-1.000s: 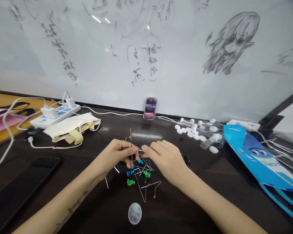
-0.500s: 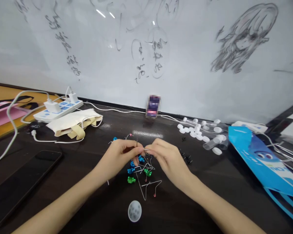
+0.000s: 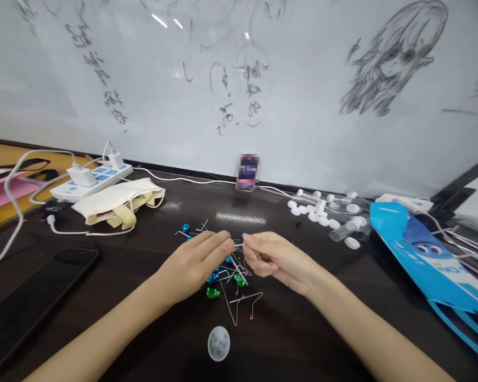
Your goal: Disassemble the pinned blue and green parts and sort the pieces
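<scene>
My left hand (image 3: 195,262) and my right hand (image 3: 273,257) meet above a small heap of thin metal wires (image 3: 239,297) on a dark table (image 3: 143,318). Between the fingertips of both hands runs one thin wire with a pink tip (image 3: 225,248); each hand pinches one end of it. Blue beads (image 3: 186,228) and green beads (image 3: 212,293) lie among the wires under and beside my hands. A round translucent lid (image 3: 219,343) rests nearer to me.
A black phone (image 3: 32,302) lies at the left. Behind it are a cream cloth bag (image 3: 117,202) and a white power strip (image 3: 90,178) with cables. White caps and clear tubes (image 3: 326,215) lie at the back right beside a blue paper bag (image 3: 426,254). A whiteboard stands behind.
My left hand lowered the upright wire it held. My right hand came in and took hold of its other end, so both hands now pinch it level above the heap.
</scene>
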Action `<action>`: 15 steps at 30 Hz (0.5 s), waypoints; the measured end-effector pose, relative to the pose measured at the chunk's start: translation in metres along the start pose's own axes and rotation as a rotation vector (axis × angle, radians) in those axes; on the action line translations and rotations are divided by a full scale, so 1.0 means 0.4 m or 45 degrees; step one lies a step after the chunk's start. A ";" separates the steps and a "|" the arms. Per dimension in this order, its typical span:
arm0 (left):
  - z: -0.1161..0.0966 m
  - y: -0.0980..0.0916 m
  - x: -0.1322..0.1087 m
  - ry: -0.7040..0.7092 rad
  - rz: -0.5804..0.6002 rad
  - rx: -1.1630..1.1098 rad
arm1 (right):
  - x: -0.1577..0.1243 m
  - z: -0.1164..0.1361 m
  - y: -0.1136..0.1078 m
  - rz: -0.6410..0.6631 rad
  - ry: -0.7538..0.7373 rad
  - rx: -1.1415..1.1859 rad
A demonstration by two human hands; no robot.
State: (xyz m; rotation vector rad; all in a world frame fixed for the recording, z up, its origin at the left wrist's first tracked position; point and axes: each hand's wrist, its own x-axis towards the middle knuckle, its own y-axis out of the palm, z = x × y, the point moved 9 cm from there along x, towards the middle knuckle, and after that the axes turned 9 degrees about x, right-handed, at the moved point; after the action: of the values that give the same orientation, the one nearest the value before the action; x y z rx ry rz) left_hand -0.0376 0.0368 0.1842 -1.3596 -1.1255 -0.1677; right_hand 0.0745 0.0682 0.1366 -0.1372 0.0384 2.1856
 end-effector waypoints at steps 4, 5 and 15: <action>0.088 0.087 -0.015 -0.655 0.420 -0.724 | -0.036 0.114 0.022 -0.267 -0.614 -0.995; 0.089 0.114 -0.026 -0.769 0.544 -0.920 | -0.049 0.131 0.044 -0.295 -0.740 -1.221; 0.002 0.040 -0.015 0.210 0.096 0.212 | 0.011 -0.061 -0.018 -0.051 0.228 -0.042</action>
State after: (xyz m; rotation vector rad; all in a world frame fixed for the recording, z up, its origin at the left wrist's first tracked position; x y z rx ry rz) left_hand -0.0301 0.0391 0.1691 -1.2153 -0.9283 -0.1260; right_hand 0.0800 0.0741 0.1121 -0.3491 0.0993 2.1294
